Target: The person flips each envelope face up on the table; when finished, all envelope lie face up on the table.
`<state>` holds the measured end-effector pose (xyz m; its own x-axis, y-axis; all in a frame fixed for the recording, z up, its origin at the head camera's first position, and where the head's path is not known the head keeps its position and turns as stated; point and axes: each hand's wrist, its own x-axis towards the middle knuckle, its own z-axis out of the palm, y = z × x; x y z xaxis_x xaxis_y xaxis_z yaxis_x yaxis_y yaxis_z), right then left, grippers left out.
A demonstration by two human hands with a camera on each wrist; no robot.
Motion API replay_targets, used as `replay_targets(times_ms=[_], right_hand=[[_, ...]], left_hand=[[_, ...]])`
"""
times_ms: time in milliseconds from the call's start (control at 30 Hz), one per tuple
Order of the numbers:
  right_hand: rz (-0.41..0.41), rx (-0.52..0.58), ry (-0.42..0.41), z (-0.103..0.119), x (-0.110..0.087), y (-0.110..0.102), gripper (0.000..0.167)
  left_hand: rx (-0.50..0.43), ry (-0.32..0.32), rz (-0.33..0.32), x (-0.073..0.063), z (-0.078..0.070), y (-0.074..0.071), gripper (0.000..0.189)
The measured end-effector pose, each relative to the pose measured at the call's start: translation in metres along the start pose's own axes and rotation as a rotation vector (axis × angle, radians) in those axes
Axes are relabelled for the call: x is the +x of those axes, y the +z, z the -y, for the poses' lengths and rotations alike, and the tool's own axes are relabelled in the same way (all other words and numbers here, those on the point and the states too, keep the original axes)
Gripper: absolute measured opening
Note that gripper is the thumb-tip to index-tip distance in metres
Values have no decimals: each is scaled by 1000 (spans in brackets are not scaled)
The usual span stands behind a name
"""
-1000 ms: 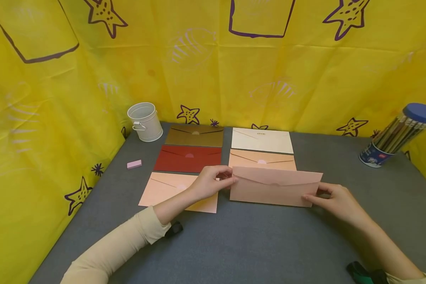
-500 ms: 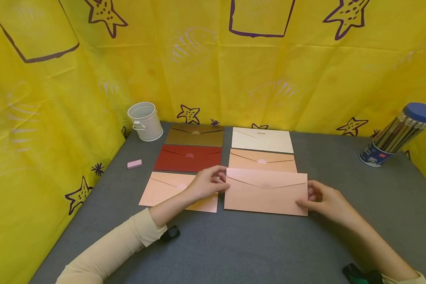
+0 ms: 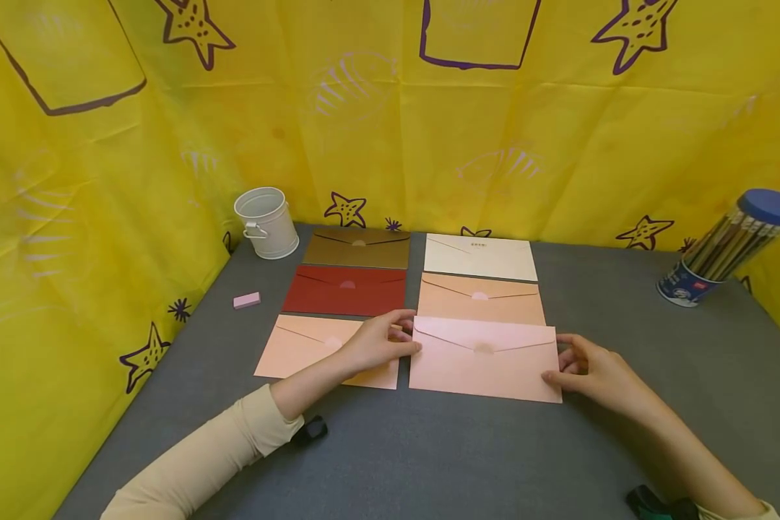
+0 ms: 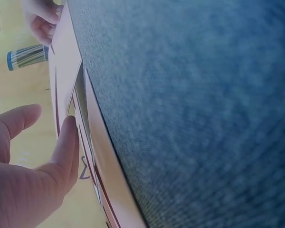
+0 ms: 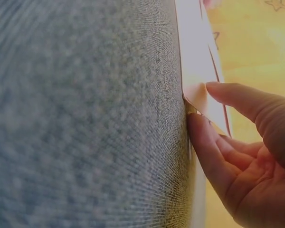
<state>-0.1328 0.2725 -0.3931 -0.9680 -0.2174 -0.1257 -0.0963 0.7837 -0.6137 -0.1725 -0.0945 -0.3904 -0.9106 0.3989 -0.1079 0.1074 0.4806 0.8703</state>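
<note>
In the head view, a pale pink envelope [image 3: 484, 372] lies low over the table at the front of the right column, flap side up. My right hand [image 3: 591, 372] pinches its right edge, thumb [image 5: 225, 90] on top and fingers [image 5: 202, 130] underneath in the right wrist view. My left hand [image 3: 377, 343] is at the left edge; in the left wrist view its thumb [image 4: 26, 118] is spread away while a fingertip [image 4: 70, 123] meets the edge. Under the left forearm lies a peach envelope [image 3: 305, 343], partly hidden. Another peach envelope [image 3: 477, 307] lies just behind the pink one.
A red envelope [image 3: 344, 292], a gold envelope [image 3: 357, 253] and a white envelope [image 3: 481, 258] lie at the back. A white bucket [image 3: 266, 224] and pink eraser [image 3: 246, 300] stand left. A blue pencil cup [image 3: 689, 282] is far right. Yellow cloth [image 3: 390, 144] hangs behind.
The pink envelope has come down from a tilted, raised position to lie flatter, shifting left and toward the front. Both hands lowered with it; the left thumb has parted from it.
</note>
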Motion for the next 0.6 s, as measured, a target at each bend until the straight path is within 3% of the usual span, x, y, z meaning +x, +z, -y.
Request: replay_targets(times_ms=[267, 600], right_hand=[[35, 17, 13, -2, -1, 1, 74], [59, 74, 4, -3, -3, 1, 72]], left_hand=[[-6, 30, 27, -2, 0, 0, 64], [31, 24, 48, -2, 1, 0, 61]])
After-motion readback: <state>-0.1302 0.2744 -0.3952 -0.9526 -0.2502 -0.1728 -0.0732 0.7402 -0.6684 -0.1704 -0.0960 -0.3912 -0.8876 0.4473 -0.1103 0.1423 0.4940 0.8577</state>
